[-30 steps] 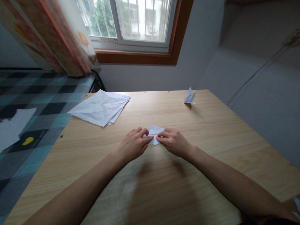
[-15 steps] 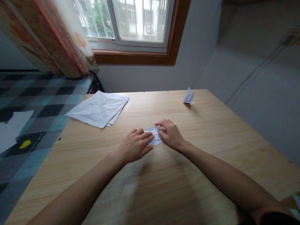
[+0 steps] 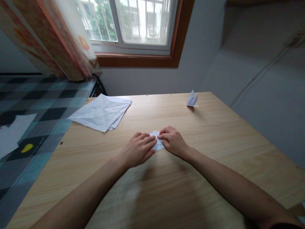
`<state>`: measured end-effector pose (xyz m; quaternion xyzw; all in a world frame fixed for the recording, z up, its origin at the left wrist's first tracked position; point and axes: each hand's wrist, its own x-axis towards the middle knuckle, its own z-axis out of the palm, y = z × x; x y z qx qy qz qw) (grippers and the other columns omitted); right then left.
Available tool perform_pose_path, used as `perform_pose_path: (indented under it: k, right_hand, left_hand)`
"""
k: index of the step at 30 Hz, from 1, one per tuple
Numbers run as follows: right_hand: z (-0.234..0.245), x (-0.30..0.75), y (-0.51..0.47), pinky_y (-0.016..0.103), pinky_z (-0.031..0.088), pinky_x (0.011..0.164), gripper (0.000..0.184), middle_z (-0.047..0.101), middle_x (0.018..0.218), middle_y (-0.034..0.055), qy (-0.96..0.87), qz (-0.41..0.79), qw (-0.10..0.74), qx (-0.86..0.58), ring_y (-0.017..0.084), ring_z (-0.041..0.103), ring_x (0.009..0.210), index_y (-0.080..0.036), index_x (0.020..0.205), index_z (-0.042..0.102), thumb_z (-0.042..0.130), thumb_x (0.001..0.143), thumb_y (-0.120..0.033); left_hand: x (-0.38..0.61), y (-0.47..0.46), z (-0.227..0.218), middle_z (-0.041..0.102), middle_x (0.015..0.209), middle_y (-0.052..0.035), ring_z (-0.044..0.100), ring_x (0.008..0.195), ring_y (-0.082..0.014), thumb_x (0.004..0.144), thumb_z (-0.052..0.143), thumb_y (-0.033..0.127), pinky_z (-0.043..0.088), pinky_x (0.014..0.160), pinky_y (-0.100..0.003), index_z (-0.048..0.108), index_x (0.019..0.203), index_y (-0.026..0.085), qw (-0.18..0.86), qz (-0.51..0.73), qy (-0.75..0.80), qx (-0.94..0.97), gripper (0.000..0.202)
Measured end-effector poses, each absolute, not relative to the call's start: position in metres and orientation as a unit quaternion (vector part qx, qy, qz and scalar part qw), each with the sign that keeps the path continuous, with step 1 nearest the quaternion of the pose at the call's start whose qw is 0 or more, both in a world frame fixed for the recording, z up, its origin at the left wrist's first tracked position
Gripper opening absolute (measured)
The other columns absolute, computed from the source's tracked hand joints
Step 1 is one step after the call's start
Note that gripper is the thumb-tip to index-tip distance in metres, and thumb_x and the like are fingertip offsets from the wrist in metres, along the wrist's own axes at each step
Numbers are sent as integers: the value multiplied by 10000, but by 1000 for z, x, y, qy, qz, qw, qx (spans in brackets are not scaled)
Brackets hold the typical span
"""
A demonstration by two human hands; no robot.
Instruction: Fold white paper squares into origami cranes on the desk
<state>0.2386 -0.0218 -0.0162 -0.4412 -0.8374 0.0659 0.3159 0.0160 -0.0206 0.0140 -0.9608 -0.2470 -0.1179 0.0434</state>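
A small folded white paper [image 3: 157, 145] lies on the wooden table between my hands, with creases across its face. My left hand [image 3: 140, 149] rests over its left side, fingers stretched out and lying flat, fingertips pressing the sheet down. From the other side my right hand [image 3: 173, 141] has its thumb and fingers drawn together on the right part of the paper. Both hands hide the paper's left and right ends, and the fingertips nearly meet over its middle.
Several large creased white sheets [image 3: 102, 113] lie stacked at the table's back left, one corner over the edge. A folded paper figure [image 3: 192, 99] stands at the back right. Left of the wooden table [image 3: 166, 197] is a checked cloth [image 3: 51, 113] with torn white paper [image 3: 16, 132].
My right fingers have come in from the paper's right edge toward its middle and closed together. The left hand stays almost in place. The camera view has shifted slightly.
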Motion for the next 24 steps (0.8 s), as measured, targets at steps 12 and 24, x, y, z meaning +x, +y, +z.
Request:
perform_pose_path:
  k: [12,24]
  right_hand:
    - [-11,257,-27,364,514,866,174,759,1017,64,-860,28,262,-437,214,633,929,-206,826,777,625,909,-226]
    - [13,250,-10,255,474,674,300,739,847,41,-712,276,262,-590,146,638,707,-153,1044,734,740,747,-199]
  left_hand:
    - [13,-18,11,698,1240,-59,633,1079,-234,991,453,319,451,870,-384,653,1165,201,56,-142,-244,-958,290]
    - [11,-16,7,701,1220,-34,606,1022,-206,996,468,282,469,849,-351,671,1151,235,50,-159,-211,-963,260]
